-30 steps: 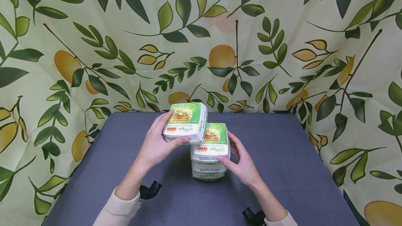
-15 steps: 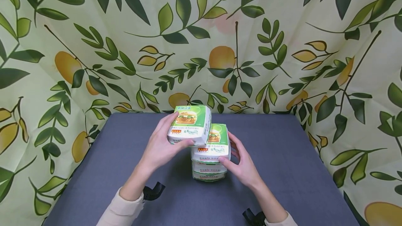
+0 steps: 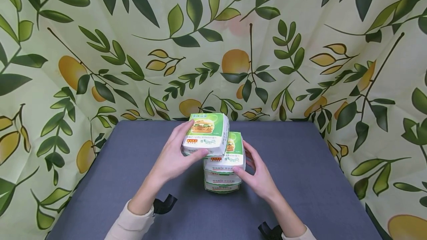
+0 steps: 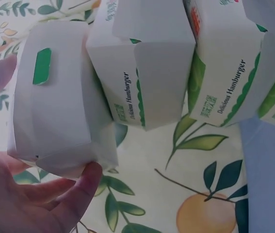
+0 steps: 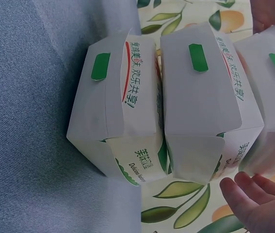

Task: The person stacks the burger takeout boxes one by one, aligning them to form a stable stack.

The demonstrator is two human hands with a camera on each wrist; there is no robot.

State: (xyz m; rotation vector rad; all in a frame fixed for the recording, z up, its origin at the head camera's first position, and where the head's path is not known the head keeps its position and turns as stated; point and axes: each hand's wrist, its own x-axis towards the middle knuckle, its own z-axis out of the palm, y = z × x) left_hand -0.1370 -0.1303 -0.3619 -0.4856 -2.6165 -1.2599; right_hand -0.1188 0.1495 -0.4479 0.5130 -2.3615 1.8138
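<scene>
My left hand point(image 3: 171, 156) grips a white and green cardboard hamburger box point(image 3: 205, 130), thumb along its front and fingers at its left side. That box sits up and to the left of a stack of three similar boxes, overlapping the top one in the head view. In the left wrist view the held box point(image 4: 59, 111) is right beside the stack's top box point(image 4: 142, 63). My right hand point(image 3: 258, 173) holds the stack's top box point(image 3: 217, 165) at its right side, thumb on the front. The middle box point(image 3: 221, 177) and bottom box point(image 3: 221, 187) rest below, slightly uneven.
The stack stands on a grey-blue cloth-covered table point(image 3: 133, 151). Behind it hangs a cream curtain point(image 3: 207, 6) printed with leaves and orange fruit. Black straps point(image 3: 165, 205) show near both wrists, with light sleeves point(image 3: 131, 219) below.
My left hand has carried its box to the right and slightly down, further over the stack. The right hand and the stacked boxes have stayed in place.
</scene>
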